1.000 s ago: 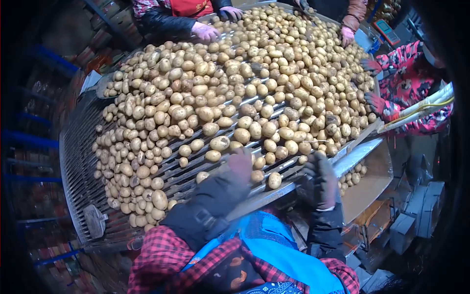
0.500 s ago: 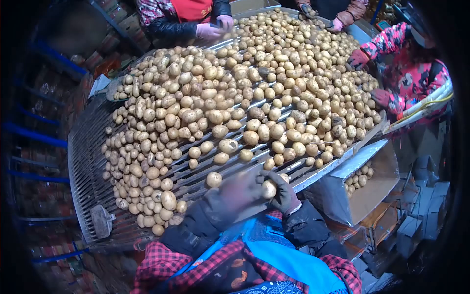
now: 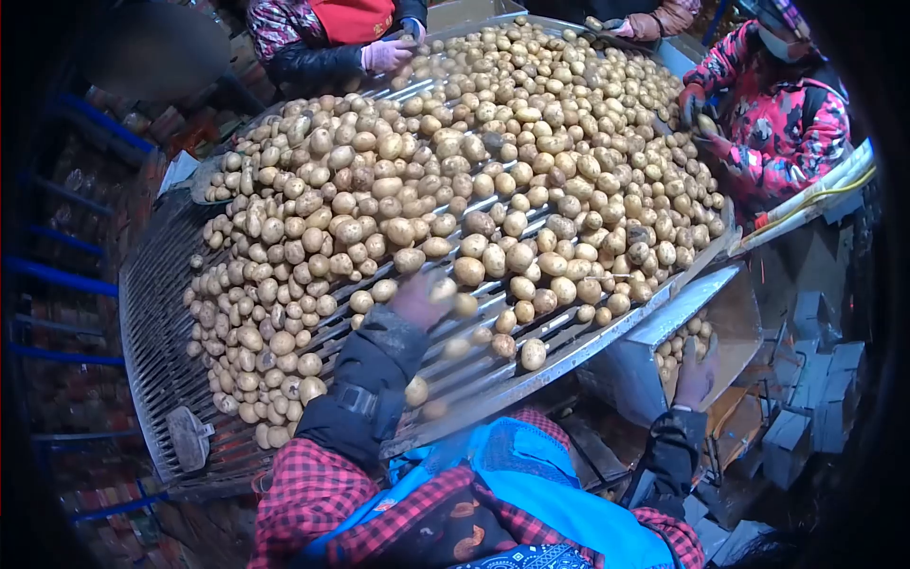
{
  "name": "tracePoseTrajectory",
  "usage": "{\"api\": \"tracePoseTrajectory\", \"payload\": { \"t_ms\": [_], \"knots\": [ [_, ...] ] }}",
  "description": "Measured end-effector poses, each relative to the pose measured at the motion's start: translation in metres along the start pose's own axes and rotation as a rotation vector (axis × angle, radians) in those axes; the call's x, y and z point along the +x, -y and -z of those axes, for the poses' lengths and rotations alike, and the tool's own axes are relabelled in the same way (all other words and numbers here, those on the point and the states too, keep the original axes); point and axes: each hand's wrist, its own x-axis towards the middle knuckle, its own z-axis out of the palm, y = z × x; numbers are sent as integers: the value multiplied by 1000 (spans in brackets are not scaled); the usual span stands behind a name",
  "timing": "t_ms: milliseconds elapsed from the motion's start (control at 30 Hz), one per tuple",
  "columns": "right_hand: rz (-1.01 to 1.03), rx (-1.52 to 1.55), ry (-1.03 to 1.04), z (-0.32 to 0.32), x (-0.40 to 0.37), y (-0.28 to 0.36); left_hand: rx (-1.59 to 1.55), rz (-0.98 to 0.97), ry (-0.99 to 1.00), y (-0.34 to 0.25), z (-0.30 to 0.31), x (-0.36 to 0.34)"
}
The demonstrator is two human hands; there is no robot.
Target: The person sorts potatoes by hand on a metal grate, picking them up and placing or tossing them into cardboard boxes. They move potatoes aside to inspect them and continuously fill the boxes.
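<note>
Potatoes point(image 3: 379, 190) lie heaped over a slatted metal table point(image 3: 171, 313). My left hand point(image 3: 417, 302), gloved and smeared by motion, is over the slats at the heap's near side, close to several blurred potatoes; its fingers cannot be made out. At the right, my gloved right hand point(image 3: 696, 376) reaches into a cardboard box point(image 3: 645, 365) that holds potatoes point(image 3: 675, 349). Its fingers point up and stand apart, beside the potatoes, and nothing shows in them. A loose potato point(image 3: 533, 355) sits near the table's front rim.
A scoop-like metal piece point(image 3: 189, 438) rests on the slats at the left. Across the table, gloved co-workers' hands point(image 3: 387, 54) handle potatoes, and another person point(image 3: 773, 114) stands at the right with a potato. Grey boxes point(image 3: 791, 436) stand at lower right.
My hands have come apart: the left moved up and left over the slats, the right moved from a potato at the table's edge into the box. The right-hand co-worker's hands have lifted.
</note>
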Motion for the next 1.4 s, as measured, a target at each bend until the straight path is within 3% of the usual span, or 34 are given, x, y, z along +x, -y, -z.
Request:
{"api": "tracePoseTrajectory", "payload": {
  "t_ms": [33,100,133,167,200,233,300,467,500,600,633,667,700,767,867,967,1000,1033,1100,1133,1200,1267,1333,1400],
  "knots": [
    [216,-396,-73,-1,3,15,-569,92,257,-11,4,-4],
    [292,-232,109,-35,-14,66,-895,54,323,-42,5,-29],
    [19,-9,319,-59,-37,131,-1134,186,360,-70,17,-43],
    [355,17,364,-94,-46,125,-1369,332,372,-98,30,-56],
    [422,100,583,-123,-51,152,-1423,366,370,-98,23,-59],
    [785,83,560,-156,-55,162,-1423,366,370,-91,20,-63],
    [808,-70,789,-206,-68,192,-1415,312,418,-73,23,-73],
    [1080,-735,493,-315,-100,193,-1801,297,324,-55,34,-99],
    [1105,-787,452,-321,-103,192,-976,5,79,-61,41,-104],
    [1306,-748,349,-321,-112,182,-907,245,-86,-78,40,-116],
    [1311,-710,377,-326,-112,180,-860,128,-60,-74,41,-119],
    [1324,-710,375,-327,-104,175,-1202,235,41,-67,35,-120],
    [1248,-575,577,-323,-94,181,-1530,387,110,-58,28,-122],
    [948,-222,907,-282,-84,216,-1463,381,81,-65,37,-128],
    [21,546,1494,-237,-84,208,-1453,439,57,-51,35,-135],
    [-667,1116,1718,-182,-101,209,-2178,201,358,-17,18,-127],
    [-432,1115,1714,-179,-107,189,-2150,160,350,-31,28,-125],
    [-208,1109,1677,-176,-114,170,-1767,173,231,-23,23,-128],
    [-381,1217,1626,-164,-123,174,-1381,175,139,-11,11,-128],
    [-465,1272,1594,-159,-128,176,-1546,151,110,-16,12,-123],
    [-861,1478,1651,-171,-132,152,-1708,128,92,-26,12,-117],
    [-822,1375,1629,-162,-130,160,-2007,562,-57,-73,35,-109],
    [-981,1530,1650,-160,-132,165,-1972,484,2,-53,21,-111],
    [-1066,1648,1664,-160,-137,172,-1915,288,66,-21,-5,-109]
  ]
}}
